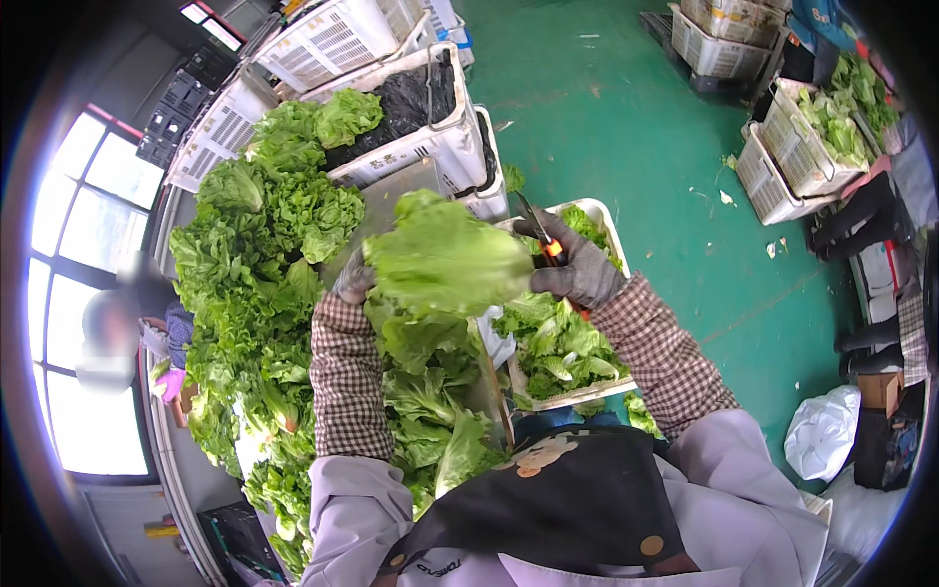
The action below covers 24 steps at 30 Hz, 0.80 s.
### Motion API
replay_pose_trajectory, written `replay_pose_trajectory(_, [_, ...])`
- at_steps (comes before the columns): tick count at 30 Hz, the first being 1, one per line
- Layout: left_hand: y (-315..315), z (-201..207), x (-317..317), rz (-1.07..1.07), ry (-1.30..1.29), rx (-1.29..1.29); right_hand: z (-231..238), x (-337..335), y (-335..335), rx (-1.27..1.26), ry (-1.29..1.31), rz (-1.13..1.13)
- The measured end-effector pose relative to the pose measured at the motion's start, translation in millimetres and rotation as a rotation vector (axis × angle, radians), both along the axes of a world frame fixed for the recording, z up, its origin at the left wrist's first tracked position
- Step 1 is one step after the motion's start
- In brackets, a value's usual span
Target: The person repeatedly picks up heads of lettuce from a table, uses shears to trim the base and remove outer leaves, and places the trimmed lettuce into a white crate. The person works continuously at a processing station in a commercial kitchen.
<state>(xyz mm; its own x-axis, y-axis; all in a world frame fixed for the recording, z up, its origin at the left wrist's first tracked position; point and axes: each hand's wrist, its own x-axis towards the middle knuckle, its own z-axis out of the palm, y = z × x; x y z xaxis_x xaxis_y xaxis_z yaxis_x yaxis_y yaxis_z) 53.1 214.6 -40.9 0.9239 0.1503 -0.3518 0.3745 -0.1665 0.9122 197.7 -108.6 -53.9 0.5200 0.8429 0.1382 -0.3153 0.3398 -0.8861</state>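
Note:
A head of green leaf lettuce (440, 256), slightly blurred, is held up before me between my two hands. My left hand (354, 278), in a grey glove, grips its left side; most of those fingers are hidden behind the leaves. My right hand (587, 272), also gloved, is closed round a knife (554, 248) with an orange and black handle, its blade pointing up and away to the left. The right thumb is close to the lettuce's right end. Below the right hand stands a white crate (618, 235) with loose lettuce leaves (567, 352) inside.
A large lettuce pile (264, 293) covers the table on the left, with more lettuce (430, 411) near my body. Stacked white crates (430, 147) stand ahead, one lined with black plastic (406, 103). Across the green floor (606, 117), other people work beside crates of greens (831, 137).

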Motion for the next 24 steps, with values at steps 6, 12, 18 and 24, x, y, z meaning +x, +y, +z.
replay_pose_trajectory(6, [-106, 112, 20, 0.074, -0.390, -0.528, 5, -9, -21, 0.210, 0.549, -0.105])
replay_pose_trajectory(12, [-101, 85, -25, 0.713, -0.463, -0.181, 17, -7, -12, 0.247, 0.869, -0.177])
replay_pose_trajectory(18, [-218, 50, -5, 0.367, -0.621, -0.468, 55, -49, 5, 0.091, 0.551, -0.305])
replay_pose_trajectory(24, [-227, 61, -8, 0.429, -0.878, -0.783, 54, -71, 13, -0.081, -0.331, -0.552])
